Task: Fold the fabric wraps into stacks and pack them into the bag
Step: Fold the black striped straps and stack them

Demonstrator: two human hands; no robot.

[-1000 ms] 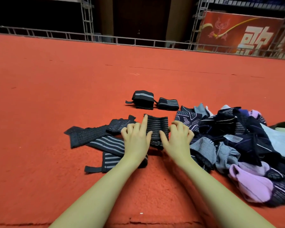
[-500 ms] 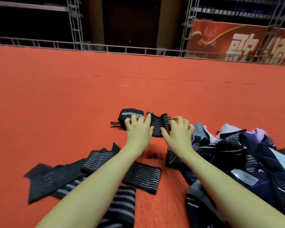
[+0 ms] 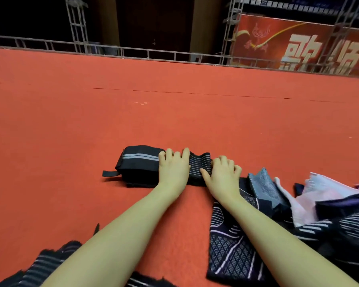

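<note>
A folded dark wrap with thin white stripes (image 3: 199, 167) lies on the red carpet between my hands. My left hand (image 3: 173, 169) grips its left end, fingers over the top. Curled fingers of my right hand (image 3: 223, 175) hold its right end. What lies under the wrap is hidden by my hands. Touching it on the left is a folded black stack with a grey band (image 3: 139, 163) and a short strap sticking out. A pile of loose dark, grey and pink wraps (image 3: 298, 206) spreads at the right, under my right forearm.
Unfolded striped wraps (image 3: 48, 264) lie at the bottom left under my left forearm. Red carpet (image 3: 174, 112) stretches ahead to a metal rail (image 3: 145, 53). A red banner (image 3: 298, 44) hangs beyond the rail at the right.
Both hands carried the folded striped wrap forward, from beside the loose wraps to right of the black stack. The view tilted and moved closer to that stack.
</note>
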